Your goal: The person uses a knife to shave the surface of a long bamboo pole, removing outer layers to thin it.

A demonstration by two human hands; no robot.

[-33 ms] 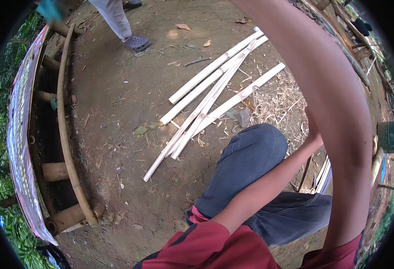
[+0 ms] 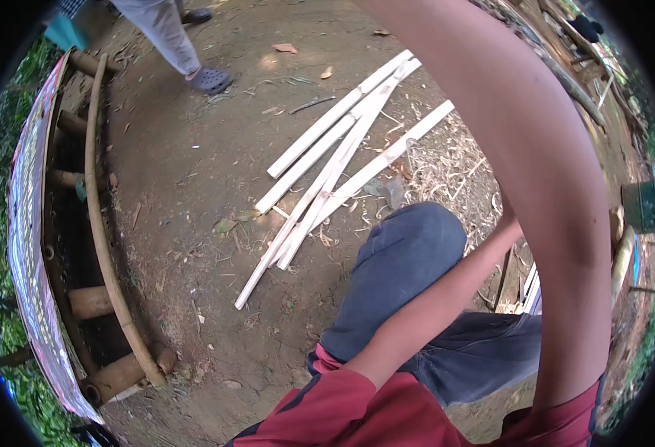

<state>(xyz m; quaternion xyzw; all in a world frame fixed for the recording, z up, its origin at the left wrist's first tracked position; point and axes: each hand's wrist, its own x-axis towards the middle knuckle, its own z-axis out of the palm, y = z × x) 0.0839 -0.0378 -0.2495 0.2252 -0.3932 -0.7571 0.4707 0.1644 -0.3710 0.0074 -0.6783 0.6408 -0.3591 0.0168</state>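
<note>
My left forearm reaches across my bent knee, and my left hand (image 2: 509,217) is mostly hidden behind my raised right arm. Its fingers and anything in them do not show. The right arm (image 2: 543,141) stretches up past the top edge, so my right hand is out of view. Several pale split bamboo strips (image 2: 348,153) lie crossed on the dirt ahead of my knee, apart from my left hand. Curly shavings (image 2: 447,167) cover the ground near that hand. Beside my lower leg, more pale strips (image 2: 532,289) partly show.
A bamboo-framed bench or rack (image 2: 104,223) with a shiny patterned sheet stands at the left. Another person's leg (image 2: 171,45) in grey trousers and a clog (image 2: 212,80) is at the upper left. A green container (image 2: 640,207) stands at the far right.
The whole scene has shifted slightly left in the picture as the view turned. Both arms keep nearly the same pose, and the strips on the ground lie as before.
</note>
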